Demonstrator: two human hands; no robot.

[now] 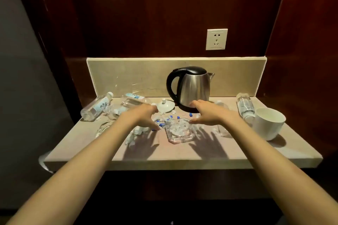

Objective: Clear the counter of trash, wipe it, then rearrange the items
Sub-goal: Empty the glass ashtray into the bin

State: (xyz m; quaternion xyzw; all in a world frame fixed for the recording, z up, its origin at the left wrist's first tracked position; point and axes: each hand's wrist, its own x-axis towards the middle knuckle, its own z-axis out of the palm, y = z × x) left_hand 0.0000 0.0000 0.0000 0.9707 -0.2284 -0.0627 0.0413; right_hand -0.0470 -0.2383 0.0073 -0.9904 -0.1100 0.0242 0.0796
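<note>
Tabletop (182,153): beige stone slab with a raised back edge, centre of the frame, set in dark wood panelling.

Kettle (190,89): steel body, black lid and handle, upright at centre rear, spout toward the right.

Glass ashtray (180,129): square, clear, at centre of the frame in front of the kettle.

Trash: torn white and blue scraps (164,120) scattered around and left of the ashtray. One plastic bottle (97,107) lies on its side at the left edge; a second bottle (136,100) lies beside it toward the centre; a third bottle (245,106) lies on its side at right.

White lid (165,106): small knob on top, just left of the kettle base.

White cup (268,123): upright at right, just beside the third bottle.

Wall socket (216,39): white, on the panel above the kettle.

Left hand (144,117): reaching over the scraps left of the ashtray, fingers spread, grip wide and holding nothing.

Right hand (206,113): above the right side of the ashtray, in front of the kettle base, fingers extended, grip wide and empty.
</note>
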